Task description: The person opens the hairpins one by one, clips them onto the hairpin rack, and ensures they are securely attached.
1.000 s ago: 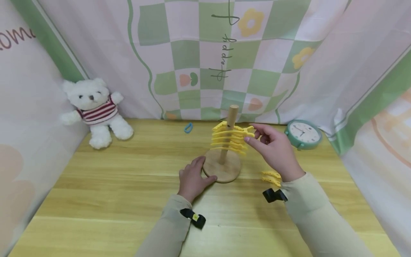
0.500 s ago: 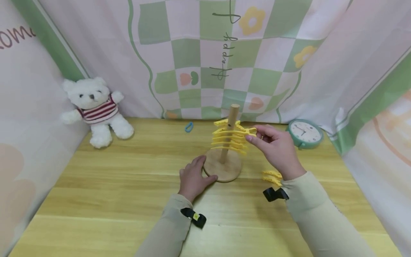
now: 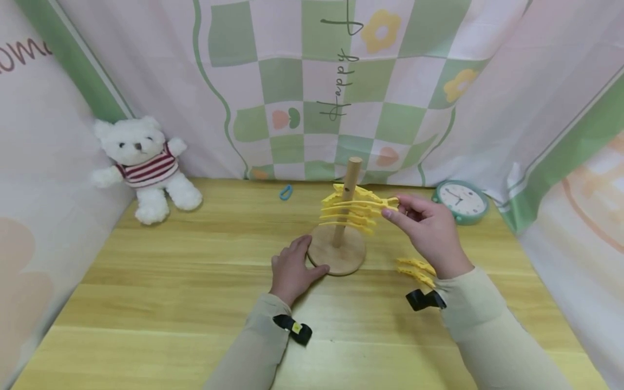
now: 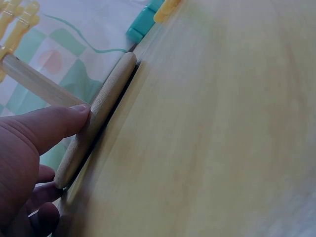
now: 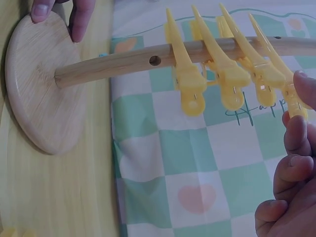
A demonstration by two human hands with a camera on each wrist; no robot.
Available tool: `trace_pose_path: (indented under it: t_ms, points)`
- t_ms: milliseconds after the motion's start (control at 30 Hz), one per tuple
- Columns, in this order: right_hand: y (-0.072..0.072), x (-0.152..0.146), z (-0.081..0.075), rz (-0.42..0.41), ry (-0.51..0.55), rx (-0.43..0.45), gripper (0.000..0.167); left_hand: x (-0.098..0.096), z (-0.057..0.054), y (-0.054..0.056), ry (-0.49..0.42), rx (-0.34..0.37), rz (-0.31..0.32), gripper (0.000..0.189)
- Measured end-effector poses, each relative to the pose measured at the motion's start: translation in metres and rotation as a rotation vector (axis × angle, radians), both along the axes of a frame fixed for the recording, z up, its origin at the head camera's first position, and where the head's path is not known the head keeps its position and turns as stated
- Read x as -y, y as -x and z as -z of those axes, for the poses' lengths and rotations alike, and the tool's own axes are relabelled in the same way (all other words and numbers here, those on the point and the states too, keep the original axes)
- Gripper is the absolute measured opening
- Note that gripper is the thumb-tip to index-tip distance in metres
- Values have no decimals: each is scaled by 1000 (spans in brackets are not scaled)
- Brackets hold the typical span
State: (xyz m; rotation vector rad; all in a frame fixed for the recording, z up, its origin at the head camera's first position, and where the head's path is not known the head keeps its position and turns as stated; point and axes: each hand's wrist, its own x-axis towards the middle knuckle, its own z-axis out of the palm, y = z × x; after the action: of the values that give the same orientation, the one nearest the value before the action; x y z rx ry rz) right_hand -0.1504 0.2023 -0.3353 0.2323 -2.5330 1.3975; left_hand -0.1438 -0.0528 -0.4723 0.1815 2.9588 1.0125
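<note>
A wooden stand has a round base (image 3: 337,257) and an upright post (image 3: 352,173) with small holes. Several yellow long-jawed plastic clips (image 5: 187,81) sit in a row along the post. My right hand (image 3: 431,230) pinches the tail of the uppermost clip (image 3: 390,203) between thumb and fingers. That clip's long jaws still overlap the post in the right wrist view. At the base's left edge, my left hand (image 3: 294,273) grips the rim, its thumb (image 4: 71,116) on top and its fingers around the edge.
More yellow clips (image 3: 414,269) lie on the wooden table (image 3: 170,309) below my right wrist. A small blue loop (image 3: 286,192) is behind the stand. A green round clock (image 3: 460,201) lies at the back right, and a white teddy bear (image 3: 146,168) sits at the back left.
My right hand has shifted a little to the right, drawing the uppermost clip's tail outward with it. The left hand and the stand stay where they were.
</note>
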Motion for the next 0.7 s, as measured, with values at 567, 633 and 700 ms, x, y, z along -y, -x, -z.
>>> trace_pose_path:
  t_ms: [567,633,700]
  points:
    - [-11,-20,7,89,42,35,36,0,0,0,12,-5,0,85]
    - [-11,-23,9,95,53,35,37,0,0,0,13,1,-1,85]
    - [-12,-26,10,98,65,28,36,0,1,0,11,5,-2,85]
